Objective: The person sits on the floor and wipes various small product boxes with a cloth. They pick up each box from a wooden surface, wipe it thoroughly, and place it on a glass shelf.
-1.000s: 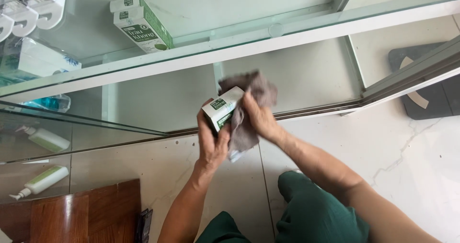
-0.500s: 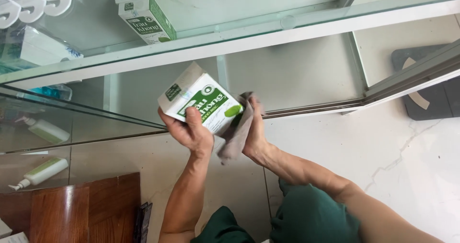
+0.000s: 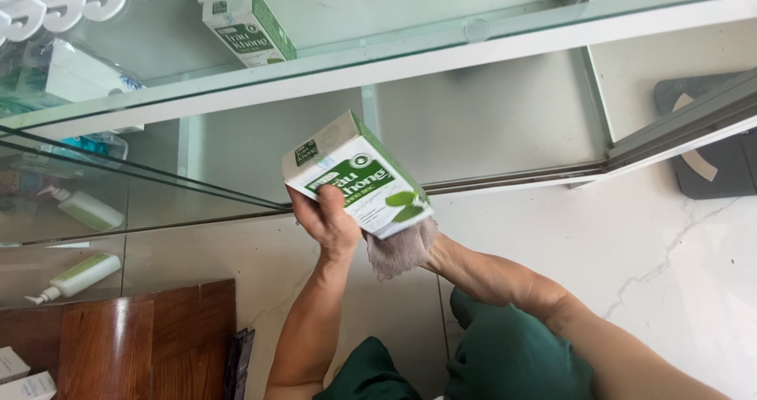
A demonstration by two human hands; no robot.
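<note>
The fingers (image 3: 335, 211) of the left hand (image 3: 325, 223) are clamped on the lower left edge of a green and white carton (image 3: 359, 175), thumb across its printed face, holding it tilted in the air in front of the glass cabinet rather than on any shelf. The right hand (image 3: 435, 246) is almost wholly hidden behind and below the carton; it presses a grey-brown cloth (image 3: 397, 252) against the carton's lower right corner, and the cloth hangs down in a loose flap beneath the box. Whether those fingers are curled tight or loose on the cloth cannot be seen.

Both forearms rise from dark green sleeves (image 3: 505, 357) at the bottom edge of the view.

Above the carton runs the front edge of a glass shelf (image 3: 489, 41) with a white frame; a second green and white carton (image 3: 246, 22) stands on it near its left end. Further left, behind a glass pane, lie white tubes (image 3: 79, 276) and bottles. A wooden surface (image 3: 142, 337) fills the lower left corner, and pale marble floor (image 3: 631, 234) lies to the right.
</note>
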